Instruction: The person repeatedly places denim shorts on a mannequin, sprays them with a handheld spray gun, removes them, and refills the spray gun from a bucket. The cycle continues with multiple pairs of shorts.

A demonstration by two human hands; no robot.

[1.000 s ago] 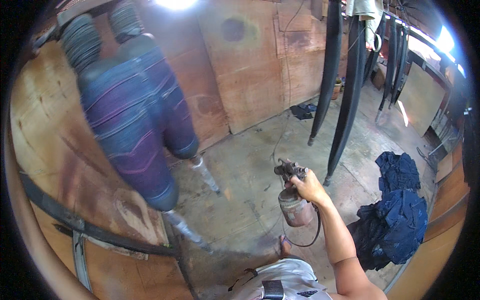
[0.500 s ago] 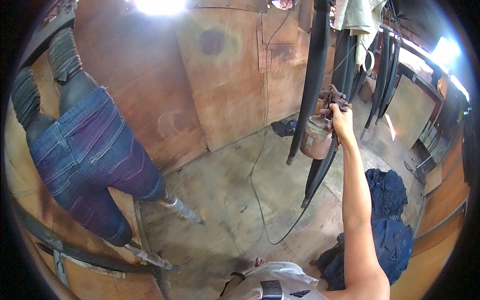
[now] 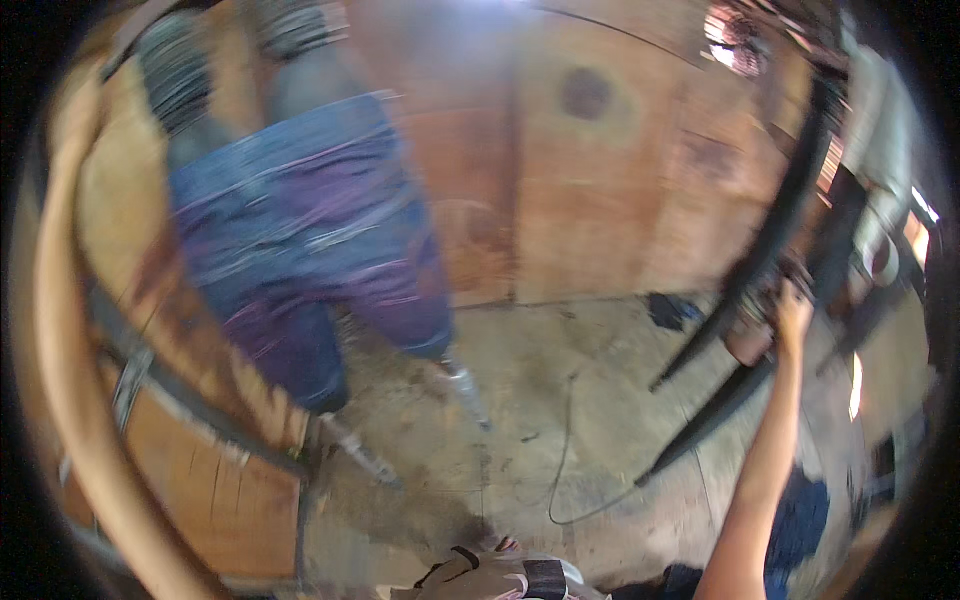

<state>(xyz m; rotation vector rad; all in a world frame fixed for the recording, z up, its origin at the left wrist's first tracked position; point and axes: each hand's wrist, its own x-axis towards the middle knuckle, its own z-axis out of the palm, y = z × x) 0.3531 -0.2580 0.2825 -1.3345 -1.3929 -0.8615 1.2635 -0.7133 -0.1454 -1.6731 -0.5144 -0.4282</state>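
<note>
At the right, my right hand (image 3: 794, 308) is closed around the handle of a spray gun (image 3: 750, 338), whose dirty round cup hangs below. The gun is beside long black hanging tubes (image 3: 775, 235). My left arm reaches up along the far left edge, and my left hand (image 3: 84, 108) is close to a dark bar (image 3: 135, 30); its fingers are smeared by motion. Blue denim shorts (image 3: 310, 215) with purple-tinted patches are stretched over a dark leg form (image 3: 320, 85) at the left, with pale wrapped rods (image 3: 465, 395) below the leg openings.
Stained wooden panels (image 3: 620, 190) form the back wall. A thin hose (image 3: 560, 480) curves over the dusty floor, and a dark cloth (image 3: 670, 310) lies by the wall. Dark blue fabric (image 3: 800, 515) is heaped at lower right. Pale cloth (image 3: 880, 130) hangs at upper right.
The whole view has swung left, so the shorts and the spray gun appear farther right. My left arm has come into view, raised toward the bar. My right hand still holds the spray gun.
</note>
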